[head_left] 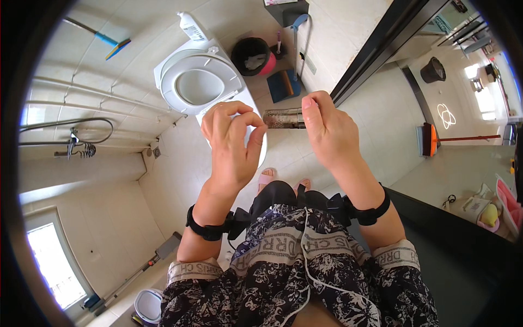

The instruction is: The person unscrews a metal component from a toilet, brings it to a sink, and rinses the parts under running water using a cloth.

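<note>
In front of me, my right hand (332, 131) is closed around one end of a short metal tube (283, 119). The tube is silvery with brown, speckled stains and points left, lying nearly level. Its right end is hidden in my fist. Just left of its free end, my left hand (231, 139) is raised with curled fingers, thumb and forefinger tips drawn together in a pinch. Whatever sits between those tips, if anything, is too small to make out. A gap separates my left hand from the tube.
Beyond my left hand stands a white toilet (201, 82) with a white bottle (192, 27) on its tank. A black-lined bin (251, 54) and a blue dustpan (282, 87) are beside it. A dark door frame (376, 54) rises at right; an orange broom (430, 139) lies beyond.
</note>
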Motion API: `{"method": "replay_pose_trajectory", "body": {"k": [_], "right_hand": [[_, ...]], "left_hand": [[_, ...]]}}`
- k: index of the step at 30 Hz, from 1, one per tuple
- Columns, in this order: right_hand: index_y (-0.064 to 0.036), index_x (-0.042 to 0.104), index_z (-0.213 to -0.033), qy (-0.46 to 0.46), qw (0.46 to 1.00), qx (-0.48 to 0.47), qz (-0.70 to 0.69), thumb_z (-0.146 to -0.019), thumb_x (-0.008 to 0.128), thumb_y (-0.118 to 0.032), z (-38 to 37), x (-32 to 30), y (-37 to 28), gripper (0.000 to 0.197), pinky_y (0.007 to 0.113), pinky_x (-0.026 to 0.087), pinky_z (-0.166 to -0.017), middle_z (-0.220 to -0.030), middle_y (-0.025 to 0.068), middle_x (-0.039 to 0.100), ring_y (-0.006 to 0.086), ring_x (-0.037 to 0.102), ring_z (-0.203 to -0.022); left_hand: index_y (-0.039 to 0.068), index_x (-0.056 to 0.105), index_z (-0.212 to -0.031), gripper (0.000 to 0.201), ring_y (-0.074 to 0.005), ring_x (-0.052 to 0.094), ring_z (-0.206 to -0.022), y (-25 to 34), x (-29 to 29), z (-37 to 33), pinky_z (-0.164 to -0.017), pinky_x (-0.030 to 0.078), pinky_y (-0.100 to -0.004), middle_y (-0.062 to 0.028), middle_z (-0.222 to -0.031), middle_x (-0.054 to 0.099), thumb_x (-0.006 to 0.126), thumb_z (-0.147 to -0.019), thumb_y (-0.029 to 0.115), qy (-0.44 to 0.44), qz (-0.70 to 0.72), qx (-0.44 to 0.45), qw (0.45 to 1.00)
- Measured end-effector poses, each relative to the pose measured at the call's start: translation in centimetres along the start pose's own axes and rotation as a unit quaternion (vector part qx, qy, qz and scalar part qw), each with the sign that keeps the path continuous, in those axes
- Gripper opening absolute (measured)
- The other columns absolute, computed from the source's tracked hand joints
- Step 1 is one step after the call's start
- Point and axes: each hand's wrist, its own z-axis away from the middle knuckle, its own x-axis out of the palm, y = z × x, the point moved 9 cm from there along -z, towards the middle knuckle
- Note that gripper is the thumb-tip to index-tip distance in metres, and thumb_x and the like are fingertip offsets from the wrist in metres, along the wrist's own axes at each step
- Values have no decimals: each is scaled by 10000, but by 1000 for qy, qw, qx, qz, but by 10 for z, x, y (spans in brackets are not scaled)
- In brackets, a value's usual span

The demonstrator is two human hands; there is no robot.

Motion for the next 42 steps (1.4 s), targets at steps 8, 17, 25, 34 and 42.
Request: {"method": "replay_pose_trajectory", "body": {"k": [8,17,25,34,42], "right_hand": [[-103,521,-922,-19,1000,-5,-9,-937,372,-476,2,17,-8,402,419,438,-523,-573,81,585,320,592,-567],[-89,526,-807,-79,984,84,-135,-937,308,-511,1,48,3,493,382,438,-580,-577,93,562,289,585,-575],[-32,484,-701,-122,959,159,-198,-924,294,-523,-2,68,12,572,339,421,-558,-577,88,510,200,553,-518],[-9,466,-695,-144,942,190,-239,-918,327,-493,-5,80,21,550,313,411,-538,-567,83,465,180,533,-492],[-3,482,-711,-140,935,197,-261,-918,351,-489,-4,83,32,544,297,413,-523,-571,80,480,165,527,-488]], "left_hand": [[65,584,-836,85,-244,427,-972,-58,-29,32,-885,330,-355,-57,-1002,536,640,-782,97,7,13,-113,993],[134,646,-919,172,-239,466,-1048,-165,-11,78,-933,290,-412,-9,-1095,551,671,-751,161,-87,-233,-136,959],[129,610,-784,122,-203,542,-860,-204,-10,90,-919,299,-404,4,-833,609,606,-811,248,-92,-201,-203,954],[211,672,-907,143,-207,485,-1056,-184,-8,62,-994,257,-426,23,-1049,554,637,-771,187,-163,-230,-145,948],[203,652,-1024,256,-211,491,-1054,-238,0,88,-972,282,-442,1,-1081,570,629,-776,145,-249,-149,-335,897]]}}
